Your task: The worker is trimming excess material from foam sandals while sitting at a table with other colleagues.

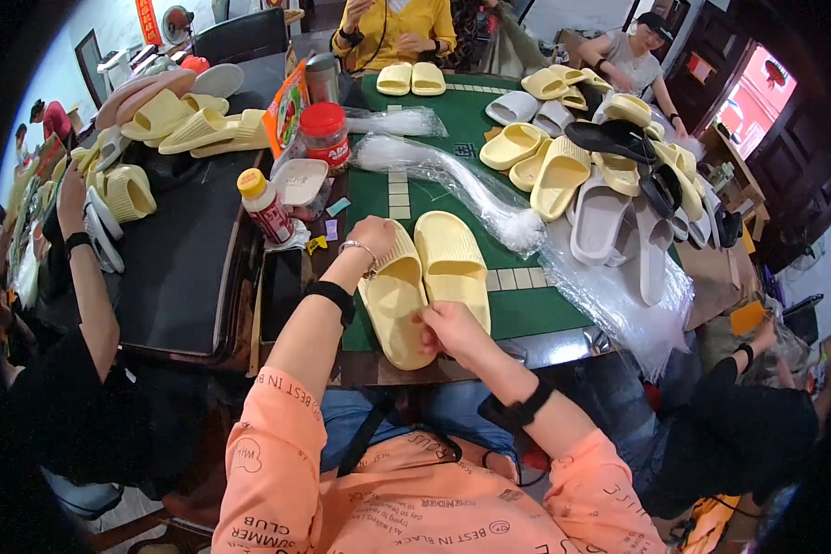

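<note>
A pair of pale yellow slippers lies before me at the table's near edge: the left slipper (394, 319) and the right slipper (452, 249), side by side with toes pointing away. My left hand (373, 237) is closed over the toe end of the left slipper, at its ribbed strap; its fingertips are partly hidden. My right hand (448, 332) is closed in a pinch over the heel ends, between the two slippers. Whatever its fingers hold is too small or hidden to tell.
Clear plastic bags (462, 180) lie beyond the slippers. A slipper heap (609, 166) is at right, more slippers (194, 125) at far left. A red-lidded jar (325, 134) and a bottle (266, 205) stand left. Other people sit around the table, one in a yellow top (406, 32).
</note>
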`<state>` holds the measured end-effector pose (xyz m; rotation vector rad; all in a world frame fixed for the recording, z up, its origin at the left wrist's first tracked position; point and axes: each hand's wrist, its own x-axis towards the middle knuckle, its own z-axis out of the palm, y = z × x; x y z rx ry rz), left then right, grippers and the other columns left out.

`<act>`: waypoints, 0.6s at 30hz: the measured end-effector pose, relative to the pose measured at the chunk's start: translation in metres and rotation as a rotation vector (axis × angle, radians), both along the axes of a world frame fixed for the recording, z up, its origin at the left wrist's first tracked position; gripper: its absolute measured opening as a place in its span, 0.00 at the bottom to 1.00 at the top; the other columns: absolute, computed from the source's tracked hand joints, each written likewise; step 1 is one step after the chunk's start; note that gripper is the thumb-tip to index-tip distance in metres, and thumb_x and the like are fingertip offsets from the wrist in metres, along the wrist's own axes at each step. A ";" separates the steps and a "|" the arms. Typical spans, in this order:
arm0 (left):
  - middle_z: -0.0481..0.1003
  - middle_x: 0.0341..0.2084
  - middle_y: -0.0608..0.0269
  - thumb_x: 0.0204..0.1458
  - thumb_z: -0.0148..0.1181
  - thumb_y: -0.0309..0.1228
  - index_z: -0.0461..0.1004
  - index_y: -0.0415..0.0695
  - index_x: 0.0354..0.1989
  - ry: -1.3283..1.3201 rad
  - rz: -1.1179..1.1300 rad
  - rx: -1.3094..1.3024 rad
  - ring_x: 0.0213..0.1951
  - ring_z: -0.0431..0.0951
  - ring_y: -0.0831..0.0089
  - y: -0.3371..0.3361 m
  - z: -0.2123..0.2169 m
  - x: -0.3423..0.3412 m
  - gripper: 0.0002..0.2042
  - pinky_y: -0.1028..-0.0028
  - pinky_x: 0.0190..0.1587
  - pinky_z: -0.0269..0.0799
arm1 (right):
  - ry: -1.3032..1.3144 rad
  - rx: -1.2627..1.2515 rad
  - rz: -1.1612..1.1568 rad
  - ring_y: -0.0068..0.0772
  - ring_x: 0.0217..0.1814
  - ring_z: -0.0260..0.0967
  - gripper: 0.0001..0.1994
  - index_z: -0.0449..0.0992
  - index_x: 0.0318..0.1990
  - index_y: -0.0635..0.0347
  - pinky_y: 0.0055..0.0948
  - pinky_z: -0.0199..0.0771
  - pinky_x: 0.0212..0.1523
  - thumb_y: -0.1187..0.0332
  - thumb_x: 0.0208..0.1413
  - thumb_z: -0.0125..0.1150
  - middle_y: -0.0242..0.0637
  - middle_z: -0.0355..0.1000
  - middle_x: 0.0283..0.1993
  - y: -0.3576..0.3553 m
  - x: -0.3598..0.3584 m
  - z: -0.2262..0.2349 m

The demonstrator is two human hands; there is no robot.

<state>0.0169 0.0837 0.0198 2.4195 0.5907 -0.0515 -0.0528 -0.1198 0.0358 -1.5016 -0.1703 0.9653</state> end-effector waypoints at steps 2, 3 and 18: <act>0.69 0.37 0.44 0.47 0.41 0.37 0.71 0.37 0.36 0.043 -0.003 0.021 0.40 0.70 0.53 0.009 -0.016 0.009 0.17 0.64 0.44 0.64 | -0.047 -0.021 -0.021 0.27 0.18 0.63 0.10 0.66 0.30 0.69 0.23 0.69 0.19 0.69 0.53 0.42 0.34 0.61 0.18 0.021 0.008 0.004; 0.70 0.36 0.45 0.47 0.42 0.37 0.72 0.38 0.35 0.053 -0.013 0.046 0.40 0.70 0.53 0.012 -0.021 0.012 0.16 0.65 0.43 0.65 | -0.063 -0.032 -0.020 0.27 0.18 0.63 0.10 0.66 0.30 0.69 0.24 0.70 0.20 0.69 0.53 0.42 0.35 0.62 0.19 0.030 0.011 0.007; 0.73 0.21 0.57 0.48 0.41 0.25 0.70 0.42 0.28 -0.366 0.421 -0.685 0.28 0.74 0.64 -0.001 0.006 0.015 0.09 0.70 0.33 0.68 | -1.076 -0.440 0.343 0.41 0.22 0.64 0.04 0.70 0.26 0.62 0.32 0.65 0.27 0.72 0.45 0.52 0.41 0.66 0.23 -0.087 0.000 0.059</act>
